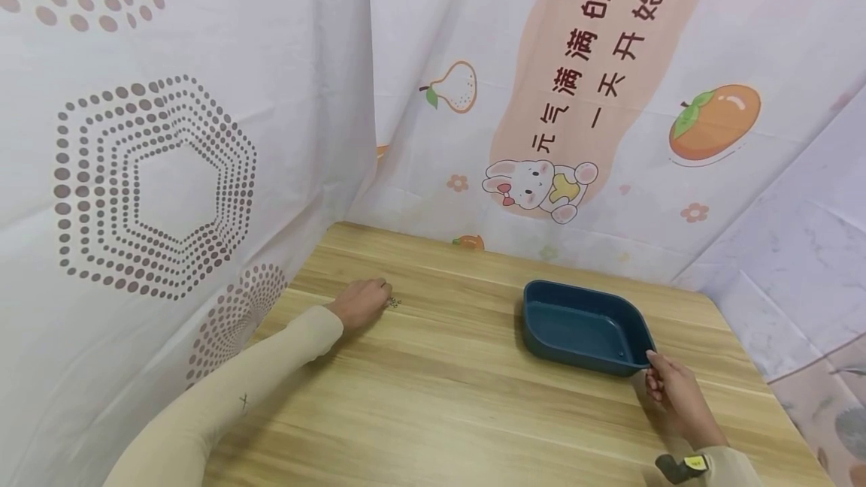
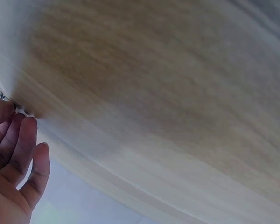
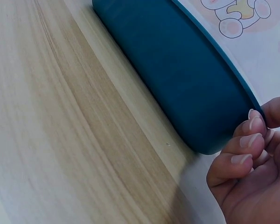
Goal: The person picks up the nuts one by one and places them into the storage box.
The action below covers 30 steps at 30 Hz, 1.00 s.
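With fingers curled, my left hand (image 1: 364, 302) rests low over the wooden table at the left. Its thumb and fingertips come together on small dark metal pieces (image 2: 21, 110), too small to identify; several such pieces (image 1: 395, 303) lie right by the fingertips in the head view. At the right, my right hand (image 1: 676, 392) grips the near right corner of a dark blue rectangular tray (image 1: 575, 363) with rounded corners. Thumb and index finger (image 3: 255, 125) pinch its rim, the other fingers curling beneath. A tiny shiny speck (image 1: 621, 354) shows inside the tray.
The wood-grain table (image 1: 419, 412) is bordered by a printed cloth (image 1: 433, 186) at the back and a dotted white curtain (image 1: 291, 134) on the left. A pale marbled cloth (image 1: 798, 261) hangs at the right. The right wrist wears a dark strap (image 1: 676, 468).
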### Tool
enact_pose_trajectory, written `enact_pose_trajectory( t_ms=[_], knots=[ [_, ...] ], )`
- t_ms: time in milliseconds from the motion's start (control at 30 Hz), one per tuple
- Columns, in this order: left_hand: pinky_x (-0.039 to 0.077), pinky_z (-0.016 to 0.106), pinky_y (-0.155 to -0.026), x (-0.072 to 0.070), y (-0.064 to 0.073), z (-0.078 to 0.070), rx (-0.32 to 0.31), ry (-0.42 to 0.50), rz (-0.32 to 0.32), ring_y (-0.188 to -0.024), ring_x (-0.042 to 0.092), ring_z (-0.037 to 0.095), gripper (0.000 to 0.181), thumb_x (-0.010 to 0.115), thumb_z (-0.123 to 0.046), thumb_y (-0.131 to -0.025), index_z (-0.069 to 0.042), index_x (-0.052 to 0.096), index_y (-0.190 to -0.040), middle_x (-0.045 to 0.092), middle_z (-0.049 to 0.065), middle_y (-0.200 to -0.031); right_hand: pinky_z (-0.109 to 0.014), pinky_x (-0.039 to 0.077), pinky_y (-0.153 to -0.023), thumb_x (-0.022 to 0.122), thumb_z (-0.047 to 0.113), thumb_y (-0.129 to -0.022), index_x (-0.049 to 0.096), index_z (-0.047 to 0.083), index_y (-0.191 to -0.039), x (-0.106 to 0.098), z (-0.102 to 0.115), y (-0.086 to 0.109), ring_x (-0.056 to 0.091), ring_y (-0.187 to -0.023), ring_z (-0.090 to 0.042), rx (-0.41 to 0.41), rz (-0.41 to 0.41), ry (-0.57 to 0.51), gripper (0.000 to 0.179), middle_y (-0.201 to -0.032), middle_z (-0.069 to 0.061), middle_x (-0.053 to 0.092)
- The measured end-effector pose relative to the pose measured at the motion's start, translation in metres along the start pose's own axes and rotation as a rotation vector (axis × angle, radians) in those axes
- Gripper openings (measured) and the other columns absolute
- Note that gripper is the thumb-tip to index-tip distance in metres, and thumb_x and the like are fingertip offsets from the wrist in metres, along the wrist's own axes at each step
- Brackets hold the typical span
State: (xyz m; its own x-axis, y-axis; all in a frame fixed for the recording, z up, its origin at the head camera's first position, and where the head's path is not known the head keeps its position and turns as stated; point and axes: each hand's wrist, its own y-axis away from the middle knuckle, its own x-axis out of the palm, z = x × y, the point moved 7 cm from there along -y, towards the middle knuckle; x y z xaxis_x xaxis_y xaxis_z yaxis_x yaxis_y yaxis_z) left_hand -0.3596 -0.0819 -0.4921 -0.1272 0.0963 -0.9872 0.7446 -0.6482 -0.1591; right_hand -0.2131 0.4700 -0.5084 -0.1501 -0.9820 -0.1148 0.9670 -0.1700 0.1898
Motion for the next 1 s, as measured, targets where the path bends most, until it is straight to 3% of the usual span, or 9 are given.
enact_pose_trajectory(
  t_ms=[367,633,800,1000],
  knots=[
    [0.057,0.027,-0.069,-0.0014,0.0006,0.0025,-0.019,0.035,-0.016,-0.079,0.064,0.015,0.013,0.068,-0.016,-0.101,-0.004,0.070,-0.105,0.064,0.002,-0.092,-0.024,0.034,-0.048,0.044,0.038,-0.111,0.054,0.010,-0.079,0.0012,0.0009,0.0012,0.044,-0.053,-0.006,0.003,-0.001,-0.012,0.043,-0.065,0.005,0.049],
    [0.055,0.026,-0.067,-0.0052,0.0011,-0.0003,-0.001,0.041,-0.016,-0.075,0.061,0.014,0.011,0.069,-0.014,-0.100,-0.003,0.070,-0.099,0.062,0.001,-0.086,-0.027,0.028,-0.048,0.043,0.037,-0.111,0.053,0.011,-0.080,0.0027,0.0013,0.0002,0.043,-0.053,-0.007,-0.004,0.008,-0.016,0.043,-0.066,0.005,0.049],
    [0.055,0.025,-0.069,-0.0068,0.0008,0.0002,-0.010,0.071,-0.017,-0.076,0.061,0.013,0.009,0.068,-0.014,-0.100,-0.004,0.069,-0.099,0.062,0.000,-0.087,-0.024,0.032,-0.048,0.043,0.037,-0.112,0.053,0.011,-0.080,0.0027,0.0007,0.0010,0.043,-0.054,-0.006,-0.001,0.004,-0.014,0.042,-0.066,0.005,0.049],
    [0.051,0.024,-0.066,-0.0101,-0.0022,0.0025,-0.014,0.110,-0.036,-0.072,0.056,0.010,0.008,0.067,-0.013,-0.100,-0.006,0.067,-0.095,0.058,-0.002,-0.084,-0.028,0.026,-0.049,0.044,0.037,-0.112,0.053,0.011,-0.080,0.0030,0.0008,0.0012,0.042,-0.053,-0.006,-0.009,0.008,-0.025,0.042,-0.066,0.006,0.049]
  ],
)
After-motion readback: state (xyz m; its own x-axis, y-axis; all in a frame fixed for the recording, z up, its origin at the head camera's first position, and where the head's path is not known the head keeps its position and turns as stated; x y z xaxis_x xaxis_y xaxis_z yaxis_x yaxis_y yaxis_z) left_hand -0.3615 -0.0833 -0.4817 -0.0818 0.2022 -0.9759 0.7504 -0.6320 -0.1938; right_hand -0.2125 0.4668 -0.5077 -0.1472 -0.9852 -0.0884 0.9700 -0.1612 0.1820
